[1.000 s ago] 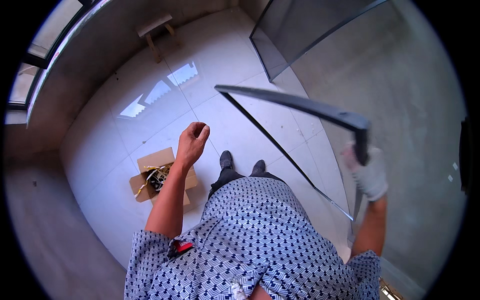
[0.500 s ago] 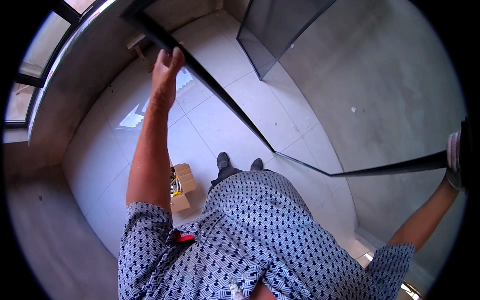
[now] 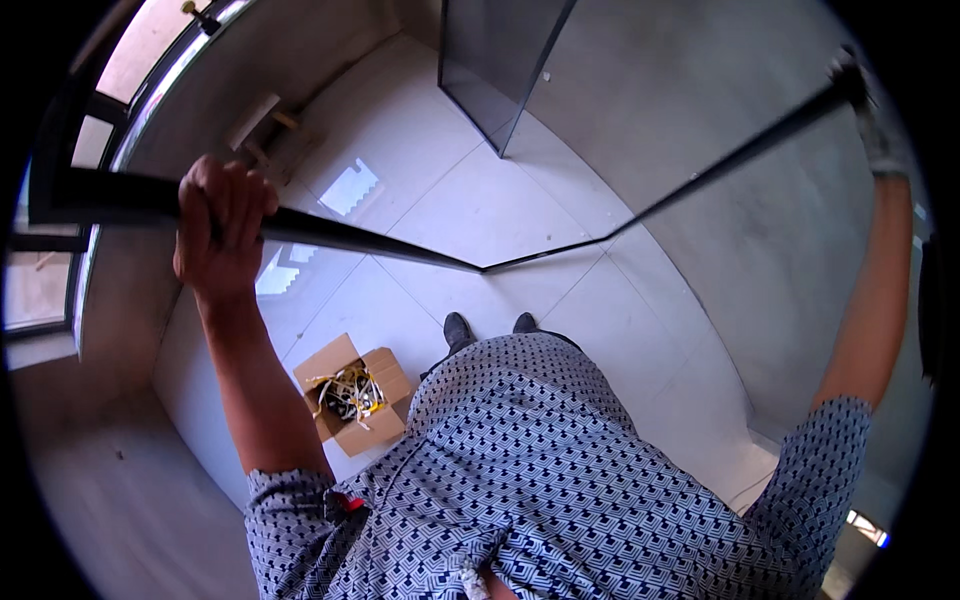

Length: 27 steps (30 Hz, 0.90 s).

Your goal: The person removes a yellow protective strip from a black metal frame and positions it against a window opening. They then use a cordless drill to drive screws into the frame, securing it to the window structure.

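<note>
Both arms are raised wide apart and above shoulder height, seen from over the patterned shirt (image 3: 560, 480). The left arm runs up from the sleeve at about 7 o'clock to the left hand (image 3: 222, 232) at about 9 o'clock, elbow nearly straight, wrist bent back a little. That hand is bare and its fingers (image 3: 235, 195) are curled over and closed round the dark frame edge (image 3: 400, 250) of a large glass panel (image 3: 560, 150), the knuckles on top and the thumb hidden behind the bar. The right arm climbs the right rim of the view to the right hand (image 3: 870, 120) at about 2 o'clock; it wears a pale glove and sits clamped on the far end of the same dark edge, though at the bent rim of the picture the fingers themselves are too small to make out. The edge reads as a shallow V between the two hands, dipping lowest near the centre of the view, just above the shoes (image 3: 490, 328). A second dark glass panel (image 3: 500, 60) stands upright at 12 o'clock, well apart from the held one. An open cardboard box (image 3: 352, 392) with yellow and white tangle inside sits on the tiled floor (image 3: 480, 200) at about 7 o'clock, near the left elbow line. The window wall (image 3: 90, 200) closes in at 9 to 10 o'clock, close behind the left hand; open tile lies ahead toward 12.
</note>
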Available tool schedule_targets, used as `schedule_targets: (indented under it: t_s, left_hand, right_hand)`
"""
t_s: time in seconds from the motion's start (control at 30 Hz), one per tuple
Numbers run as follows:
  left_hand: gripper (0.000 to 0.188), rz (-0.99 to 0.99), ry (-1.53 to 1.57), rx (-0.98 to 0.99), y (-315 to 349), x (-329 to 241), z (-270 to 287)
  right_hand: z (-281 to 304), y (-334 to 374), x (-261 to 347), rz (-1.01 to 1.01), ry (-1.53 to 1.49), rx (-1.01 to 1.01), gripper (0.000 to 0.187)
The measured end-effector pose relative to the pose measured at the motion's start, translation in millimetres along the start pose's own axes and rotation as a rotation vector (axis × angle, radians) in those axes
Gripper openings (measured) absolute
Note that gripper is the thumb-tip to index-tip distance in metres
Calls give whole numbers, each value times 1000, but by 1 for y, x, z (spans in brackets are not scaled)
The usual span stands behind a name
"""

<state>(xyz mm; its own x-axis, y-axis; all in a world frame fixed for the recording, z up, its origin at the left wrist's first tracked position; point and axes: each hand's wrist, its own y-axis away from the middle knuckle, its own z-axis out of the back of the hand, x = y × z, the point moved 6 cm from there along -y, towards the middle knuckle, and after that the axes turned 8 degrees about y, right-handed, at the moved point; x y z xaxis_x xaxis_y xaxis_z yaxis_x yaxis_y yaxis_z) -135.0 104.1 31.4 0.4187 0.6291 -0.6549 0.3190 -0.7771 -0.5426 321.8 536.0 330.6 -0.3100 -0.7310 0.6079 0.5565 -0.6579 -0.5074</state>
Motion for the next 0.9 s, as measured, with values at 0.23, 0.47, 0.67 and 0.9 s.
schedule_targets:
  t_s: [0.23, 0.47, 0.67, 0.9]
  left_hand:
    - [40, -96, -196, -172, 12, 0, -53]
    - [37, -197, -385, -306, 8, 0, -92]
    - [26, -383, -455, -471, 2, -12, -112]
    - [19, -518, -531, -539, -2, -5, -123]
  right_hand:
    - [-76, -47, -20, -364, 99, -278, 42]
    - [-139, -47, 14, 186, 546, -228, 29]
    - [-235, 17, 117, 290, 128, 131, 13]
    - [-311, 70, 198, 625, -210, 235, 24]
